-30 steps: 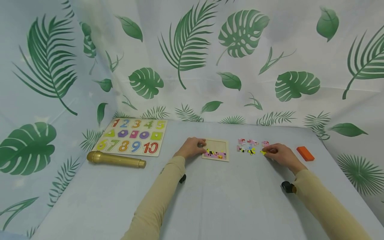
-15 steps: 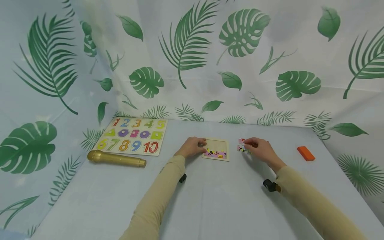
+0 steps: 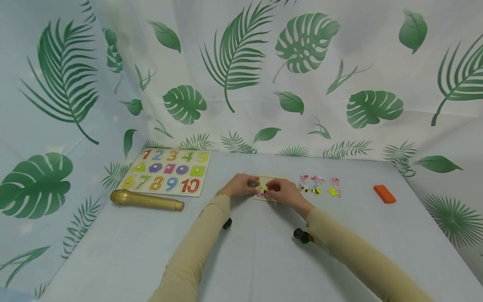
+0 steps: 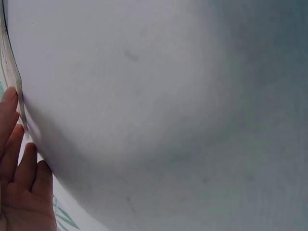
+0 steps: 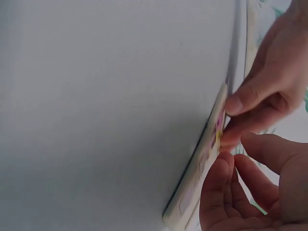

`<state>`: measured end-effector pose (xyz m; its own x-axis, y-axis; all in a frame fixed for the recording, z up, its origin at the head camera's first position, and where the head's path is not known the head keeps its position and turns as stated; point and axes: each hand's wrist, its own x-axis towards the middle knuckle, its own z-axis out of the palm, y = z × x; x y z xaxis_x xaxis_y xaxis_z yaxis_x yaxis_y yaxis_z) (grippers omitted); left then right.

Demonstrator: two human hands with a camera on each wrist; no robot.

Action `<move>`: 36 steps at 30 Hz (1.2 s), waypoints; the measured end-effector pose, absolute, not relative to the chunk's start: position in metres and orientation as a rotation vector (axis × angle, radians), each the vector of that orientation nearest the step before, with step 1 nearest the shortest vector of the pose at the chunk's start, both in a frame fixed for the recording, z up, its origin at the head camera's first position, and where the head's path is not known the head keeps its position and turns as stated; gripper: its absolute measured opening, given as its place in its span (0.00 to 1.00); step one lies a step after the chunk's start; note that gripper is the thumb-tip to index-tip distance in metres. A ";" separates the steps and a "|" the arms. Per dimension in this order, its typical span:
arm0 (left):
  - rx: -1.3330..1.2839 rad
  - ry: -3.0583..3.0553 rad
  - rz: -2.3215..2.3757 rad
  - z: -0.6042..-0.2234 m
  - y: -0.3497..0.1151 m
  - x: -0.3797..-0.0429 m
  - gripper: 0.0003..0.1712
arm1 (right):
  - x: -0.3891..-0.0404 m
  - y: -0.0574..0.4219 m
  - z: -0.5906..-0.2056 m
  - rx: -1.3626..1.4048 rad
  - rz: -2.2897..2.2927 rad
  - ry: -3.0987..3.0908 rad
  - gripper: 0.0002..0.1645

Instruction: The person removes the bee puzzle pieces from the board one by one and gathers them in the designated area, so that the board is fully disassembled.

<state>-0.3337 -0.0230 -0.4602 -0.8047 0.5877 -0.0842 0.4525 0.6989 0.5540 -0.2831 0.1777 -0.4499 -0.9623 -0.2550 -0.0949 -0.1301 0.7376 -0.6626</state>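
Seating a piece in the small puzzle tray, mid-worktop.
Your right hand [image 3: 285, 193] is over the puzzle tray [image 5: 198, 174], fingers curled; a piece in that grip can't be confirmed, too small and covered. Left hand [image 3: 241, 186] steadies the tray's left edge, thumb and fingers pinched on it. Next, I'd judge: align the piece, press flat. Tray pic mostly hidden. Beyond, to the right: loose pieces [image 3: 319, 186].
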 end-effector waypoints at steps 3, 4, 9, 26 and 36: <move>0.807 2.640 0.783 -0.460 -0.023 -0.333 0.21 | -0.285 0.170 -0.453 -0.320 -1.033 2.755 0.19; 0.802 2.639 0.783 -0.459 -0.023 -0.333 0.21 | -0.285 0.168 -0.453 -0.317 -1.031 2.753 0.19; 0.797 2.643 0.748 -0.457 -0.022 -0.334 0.22 | -0.288 0.163 -0.455 -0.314 -1.007 2.751 0.18; 0.753 2.633 0.759 -0.453 -0.022 -0.333 0.22 | -0.294 0.159 -0.454 -0.449 -0.957 2.747 0.17; 0.748 2.621 0.784 -0.456 -0.023 -0.334 0.21 | -0.297 0.162 -0.457 -0.484 -0.967 2.730 0.18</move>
<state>-0.3341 -0.0233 -0.4557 -0.8177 0.5594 -0.1358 0.3930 0.7148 0.5784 -0.2969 0.1620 -0.4572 -0.9253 -0.3702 -0.0818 -0.2362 0.7317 -0.6394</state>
